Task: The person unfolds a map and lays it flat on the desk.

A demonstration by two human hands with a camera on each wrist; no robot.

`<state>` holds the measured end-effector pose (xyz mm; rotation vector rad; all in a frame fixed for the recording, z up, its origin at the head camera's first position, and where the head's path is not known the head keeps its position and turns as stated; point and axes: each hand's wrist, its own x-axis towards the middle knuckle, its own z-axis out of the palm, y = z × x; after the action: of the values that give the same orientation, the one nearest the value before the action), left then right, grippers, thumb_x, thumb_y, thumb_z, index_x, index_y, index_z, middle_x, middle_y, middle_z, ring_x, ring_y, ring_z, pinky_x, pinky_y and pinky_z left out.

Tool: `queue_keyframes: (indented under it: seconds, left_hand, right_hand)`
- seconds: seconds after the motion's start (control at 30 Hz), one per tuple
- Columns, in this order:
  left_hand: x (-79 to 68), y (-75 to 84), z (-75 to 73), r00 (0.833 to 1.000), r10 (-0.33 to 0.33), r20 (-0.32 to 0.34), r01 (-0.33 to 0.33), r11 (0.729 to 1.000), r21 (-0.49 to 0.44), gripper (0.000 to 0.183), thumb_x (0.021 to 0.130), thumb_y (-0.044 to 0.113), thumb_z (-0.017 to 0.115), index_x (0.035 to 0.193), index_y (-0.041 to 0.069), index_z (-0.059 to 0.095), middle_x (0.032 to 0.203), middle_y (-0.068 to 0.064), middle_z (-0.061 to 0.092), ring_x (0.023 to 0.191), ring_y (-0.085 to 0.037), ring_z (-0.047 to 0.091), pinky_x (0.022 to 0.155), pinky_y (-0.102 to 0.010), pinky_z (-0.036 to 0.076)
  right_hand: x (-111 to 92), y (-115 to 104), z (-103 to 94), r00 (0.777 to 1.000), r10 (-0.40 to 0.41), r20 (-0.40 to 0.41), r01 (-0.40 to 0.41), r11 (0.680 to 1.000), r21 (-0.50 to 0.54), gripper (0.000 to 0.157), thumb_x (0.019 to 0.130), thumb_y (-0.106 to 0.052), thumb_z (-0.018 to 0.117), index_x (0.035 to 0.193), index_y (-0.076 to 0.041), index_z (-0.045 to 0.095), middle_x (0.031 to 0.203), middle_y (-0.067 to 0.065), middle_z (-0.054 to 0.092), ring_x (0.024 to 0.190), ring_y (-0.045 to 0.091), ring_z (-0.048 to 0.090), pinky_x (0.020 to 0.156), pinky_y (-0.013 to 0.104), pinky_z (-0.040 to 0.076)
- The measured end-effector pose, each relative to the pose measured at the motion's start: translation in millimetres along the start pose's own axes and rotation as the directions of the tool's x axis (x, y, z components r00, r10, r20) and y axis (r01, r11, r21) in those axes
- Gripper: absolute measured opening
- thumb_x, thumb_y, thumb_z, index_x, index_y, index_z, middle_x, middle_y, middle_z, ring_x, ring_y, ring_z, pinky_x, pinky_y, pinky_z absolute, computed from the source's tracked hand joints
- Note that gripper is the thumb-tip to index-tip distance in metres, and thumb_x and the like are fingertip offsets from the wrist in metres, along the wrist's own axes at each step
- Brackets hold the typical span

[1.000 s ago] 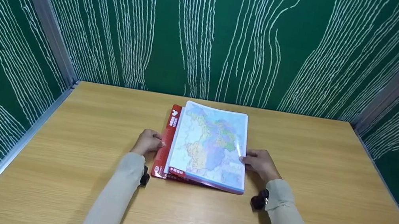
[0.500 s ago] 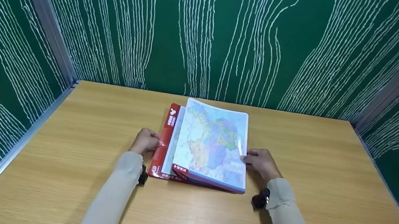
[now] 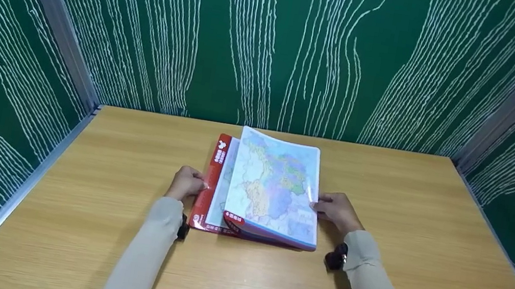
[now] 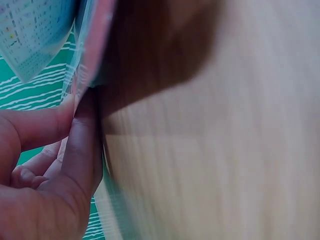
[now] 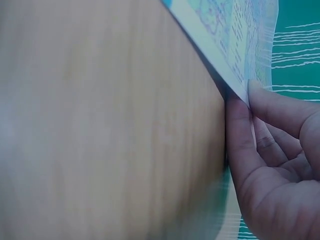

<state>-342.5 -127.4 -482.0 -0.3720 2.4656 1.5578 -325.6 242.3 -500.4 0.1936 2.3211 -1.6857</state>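
Spread wider at left than one second ago.
With left hand point(image 3: 186, 182), pinching red-bordered map point(image 3: 214, 171) by its left edge, drawn slightly leftward on wooden table point(image 3: 408, 204), baring more printed face; overlaid by upper map point(image 3: 276, 189), bowed up along its left side. With right hand point(image 3: 337, 210), pinching upper map's right edge. Judged only partly separated, overlap remaining.

Txt point(image 3: 234, 217) on map sheets point(image 3: 277, 184) illeg.

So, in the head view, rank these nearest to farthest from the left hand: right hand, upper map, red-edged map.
1. Red-edged map: left side, pinched there.
2. Upper map: middle, overlapping it.
3. Right hand: far right.
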Motion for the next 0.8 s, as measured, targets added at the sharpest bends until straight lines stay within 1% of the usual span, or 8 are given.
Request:
queue_keyframes:
  seconds: [0.1, 0.2, 0.3, 0.43, 0.5, 0.57, 0.7, 0.8]
  left_hand:
    - [0.5, -0.8, -0.9, 1.0, 0.004, -0.004, -0.004, 1.0, 0.001, 0.023, 0.079, -0.007, 0.059, 0.101, -0.006, 0.066, 0.096, -0.013, 0.063, 0.077, -0.017, 0.059, 0.063, -0.025, 0.052]
    - [0.3, -1.9, -1.4, 1.0, 0.002, -0.004, -0.002, 1.0, -0.018, 0.023, 0.078, -0.007, 0.058, 0.1, -0.006, 0.066, 0.096, -0.014, 0.063, 0.077, -0.018, 0.06, 0.062, -0.025, 0.052]
    - [0.0, -2.9, -2.1, 1.0, -0.007, 0.005, 0.008, 0.999, -0.04, 0.024, 0.079, -0.008, 0.057, 0.101, -0.006, 0.065, 0.099, -0.016, 0.065, 0.077, -0.019, 0.061, 0.063, -0.027, 0.054]
    - [0.1, -3.1, -2.2, 0.999, -0.024, 0.022, 0.025, 0.998, -0.054, 0.024, 0.081, -0.007, 0.058, 0.104, -0.006, 0.065, 0.105, -0.02, 0.066, 0.079, -0.021, 0.064, 0.067, -0.03, 0.057]
    - [0.0, -2.7, -2.6, 0.999, -0.034, 0.028, 0.036, 0.998, -0.053, 0.024, 0.082, -0.006, 0.059, 0.105, -0.005, 0.065, 0.107, -0.02, 0.066, 0.08, -0.021, 0.064, 0.069, -0.032, 0.058]
    - [0.2, -2.3, -2.8, 0.999, -0.044, 0.032, 0.046, 0.997, -0.059, 0.024, 0.082, -0.005, 0.059, 0.106, -0.005, 0.064, 0.107, -0.02, 0.066, 0.081, -0.021, 0.064, 0.069, -0.032, 0.058]
    - [1.6, -2.3, -2.6, 0.999, -0.04, 0.023, 0.041, 0.997, -0.06, 0.022, 0.082, -0.006, 0.059, 0.103, -0.005, 0.064, 0.099, -0.015, 0.065, 0.075, -0.017, 0.062, 0.063, -0.028, 0.055]
    - [2.5, -2.0, -1.9, 1.0, -0.026, 0.014, 0.027, 0.998, -0.052, 0.02, 0.081, -0.007, 0.059, 0.1, -0.006, 0.064, 0.093, -0.012, 0.064, 0.072, -0.014, 0.06, 0.06, -0.025, 0.053]
  right_hand:
    - [0, 0, -0.6, 1.0, -0.015, 0.004, 0.015, 1.0, -0.005, 0.042, 0.091, -0.003, 0.061, 0.129, 0.012, 0.053, 0.124, 0.027, 0.06, 0.098, 0.017, 0.065, 0.088, 0.033, 0.055]
    - [-1, 0, -1.3, 1.0, -0.023, 0.0, 0.023, 1.0, -0.015, 0.044, 0.091, -0.004, 0.062, 0.13, 0.012, 0.051, 0.126, 0.029, 0.059, 0.099, 0.018, 0.065, 0.089, 0.033, 0.055]
    - [0, 0, -1.6, 1.0, -0.016, -0.008, 0.016, 1.0, -0.013, 0.043, 0.091, -0.003, 0.063, 0.129, 0.012, 0.052, 0.125, 0.028, 0.06, 0.096, 0.016, 0.066, 0.087, 0.032, 0.056]
    - [-1, 0, -2.9, 1.0, -0.012, 0.004, 0.012, 1.0, 0.004, 0.042, 0.09, -0.002, 0.062, 0.128, 0.013, 0.053, 0.123, 0.028, 0.061, 0.093, 0.015, 0.066, 0.087, 0.032, 0.056]
    - [-2, 1, -4.0, 1.0, -0.012, 0.009, 0.012, 1.0, 0.009, 0.043, 0.091, -0.001, 0.062, 0.129, 0.014, 0.051, 0.124, 0.029, 0.06, 0.096, 0.017, 0.066, 0.089, 0.033, 0.055]
    - [-3, 1, -5.6, 1.0, -0.017, 0.012, 0.017, 1.0, -0.001, 0.045, 0.091, -0.002, 0.061, 0.131, 0.014, 0.049, 0.127, 0.03, 0.057, 0.102, 0.022, 0.065, 0.09, 0.033, 0.054]
    - [-6, 2, -9.0, 0.999, -0.032, 0.024, 0.032, 0.999, -0.02, 0.048, 0.093, -0.003, 0.058, 0.135, 0.015, 0.043, 0.134, 0.033, 0.05, 0.116, 0.03, 0.059, 0.093, 0.035, 0.053]
    - [-8, 2, -10.8, 0.999, -0.03, 0.026, 0.031, 0.999, -0.022, 0.048, 0.093, -0.003, 0.057, 0.135, 0.015, 0.043, 0.135, 0.033, 0.049, 0.117, 0.03, 0.059, 0.093, 0.035, 0.053]
